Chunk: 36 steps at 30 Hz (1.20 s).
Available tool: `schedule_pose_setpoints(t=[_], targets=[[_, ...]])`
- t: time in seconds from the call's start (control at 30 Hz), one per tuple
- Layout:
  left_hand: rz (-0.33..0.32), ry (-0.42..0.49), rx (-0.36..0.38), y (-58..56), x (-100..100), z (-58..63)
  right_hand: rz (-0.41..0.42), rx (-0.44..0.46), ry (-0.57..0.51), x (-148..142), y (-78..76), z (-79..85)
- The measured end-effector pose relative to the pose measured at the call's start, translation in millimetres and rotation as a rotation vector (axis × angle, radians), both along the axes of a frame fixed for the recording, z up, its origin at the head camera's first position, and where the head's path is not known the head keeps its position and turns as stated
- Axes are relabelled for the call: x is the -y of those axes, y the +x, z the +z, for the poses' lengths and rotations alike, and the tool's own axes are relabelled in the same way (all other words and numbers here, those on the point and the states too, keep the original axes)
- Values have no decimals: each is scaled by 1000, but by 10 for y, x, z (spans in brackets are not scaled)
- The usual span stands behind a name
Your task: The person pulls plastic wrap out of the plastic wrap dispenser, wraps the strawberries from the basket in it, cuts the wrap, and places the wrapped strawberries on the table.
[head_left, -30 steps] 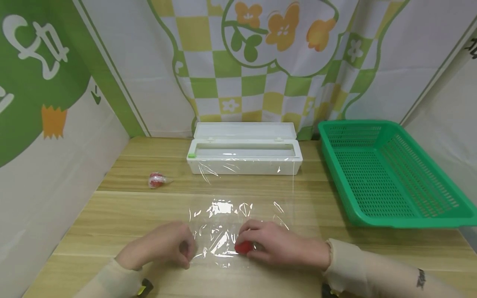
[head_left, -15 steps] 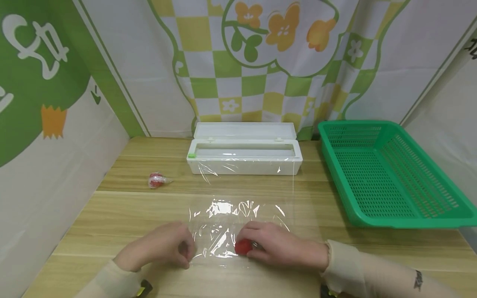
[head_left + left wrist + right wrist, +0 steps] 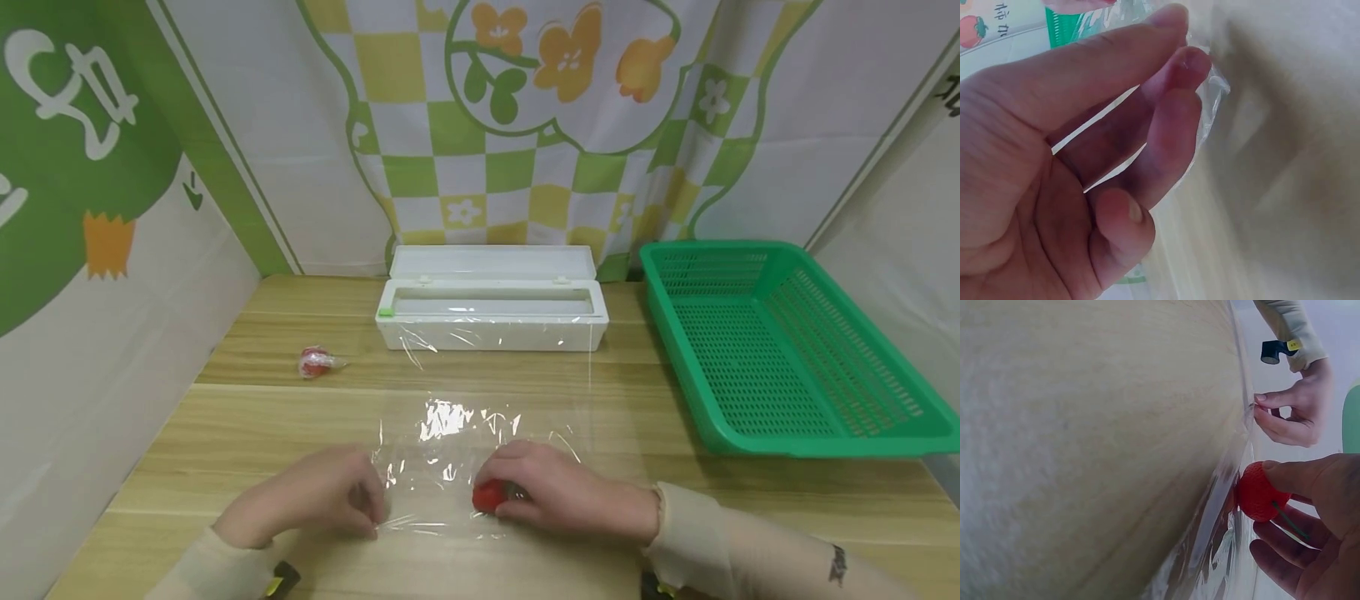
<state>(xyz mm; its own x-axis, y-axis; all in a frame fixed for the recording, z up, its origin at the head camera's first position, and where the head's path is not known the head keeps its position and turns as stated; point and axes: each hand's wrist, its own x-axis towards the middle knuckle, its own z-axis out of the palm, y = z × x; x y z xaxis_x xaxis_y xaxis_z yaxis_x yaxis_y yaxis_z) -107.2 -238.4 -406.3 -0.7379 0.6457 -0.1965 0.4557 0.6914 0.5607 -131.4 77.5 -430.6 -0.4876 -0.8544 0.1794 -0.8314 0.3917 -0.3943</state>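
Note:
Clear cling film (image 3: pixel 487 379) stretches from the white dispenser box (image 3: pixel 492 333) toward the person over the wooden table. At its near left corner, the left hand (image 3: pixel 318 496) pinches the film's edge between thumb and fingertips; the left wrist view shows the crumpled film (image 3: pixel 1213 94) at those fingertips. A round red fruit (image 3: pixel 1259 490), bumpy with a thin green stem, perhaps a lychee, is gripped by the right hand (image 3: pixel 551 492). The fruit sits right at the film, toward its near right part. Part of the fruit is hidden behind the right hand's fingers in the head view.
A small red thing wrapped in film (image 3: pixel 315 362) lies at the left of the table. To the right stands a green slatted basket (image 3: pixel 678 367). The dispenser's lid (image 3: pixel 492 262) is raised against the patterned curtain (image 3: pixel 517 183) at the back.
The left hand has shifted slightly left, drawing the film's corner with it, and the glints on the film have changed. The right hand with the red fruit has barely moved.

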Motion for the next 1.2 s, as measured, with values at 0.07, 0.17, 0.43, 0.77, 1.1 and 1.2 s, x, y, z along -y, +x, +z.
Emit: schedule_pose_setpoints(t=[0.07,0.17,0.43,0.77,1.1,1.2], targets=[[5,8,20,-7,18,32,-5,11,3,1,-2,-2],[-5,15,3,-17,45,67,-23,14,16,1,-5,-8],[-58,0,-64,-22,-90,5,-39,20,32,5,-13,-10],[-59,-31,-30,7,-259,-60,-8,-4,-6,16,-23,-15],[-90,9,-51,-16,-201,-34,2,-4,-25,2,-30,-28],[-118,8,-101,-30,-177,-13,8,-2,-25,0,-29,-23]])
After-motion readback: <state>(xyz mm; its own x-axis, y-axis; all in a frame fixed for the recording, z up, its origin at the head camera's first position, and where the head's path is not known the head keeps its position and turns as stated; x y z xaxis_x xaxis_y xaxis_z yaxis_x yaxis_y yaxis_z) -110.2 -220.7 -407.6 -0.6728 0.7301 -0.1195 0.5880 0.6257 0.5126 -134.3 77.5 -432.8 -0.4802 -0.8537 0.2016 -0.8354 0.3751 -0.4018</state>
